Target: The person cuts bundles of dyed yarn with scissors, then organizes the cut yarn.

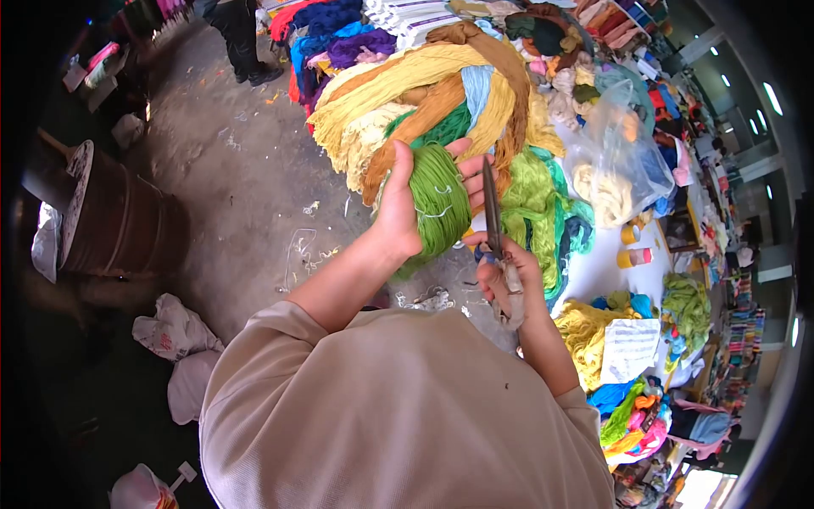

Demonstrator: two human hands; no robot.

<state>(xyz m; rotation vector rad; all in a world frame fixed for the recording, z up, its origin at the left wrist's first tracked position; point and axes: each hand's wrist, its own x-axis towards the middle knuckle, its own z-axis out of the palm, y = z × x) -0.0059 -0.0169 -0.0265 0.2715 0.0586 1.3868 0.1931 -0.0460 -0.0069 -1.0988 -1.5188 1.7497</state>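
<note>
A ball of green yarn (439, 202) rests in my left hand (396, 210), with the thumb along its near side and the fingers behind it. A few pale strands cross its surface. Just to the right, my right hand (521, 270) is closed around a pair of scissors (492, 204). Their dark blades point upward, close together, beside the fingertips of my left hand. Cloth is wrapped about the scissor handles. The blades appear apart from the yarn. Some of the left fingers are hidden behind the ball.
Yellow and brown skeins (381, 81) are heaped ahead, with bright green skeins (534, 204) at the right. A clear plastic bag (623, 153) holds cream yarn. A rusty drum (123, 212) and white sacks (178, 327) stand left. Another person's legs (239, 42) show at the back.
</note>
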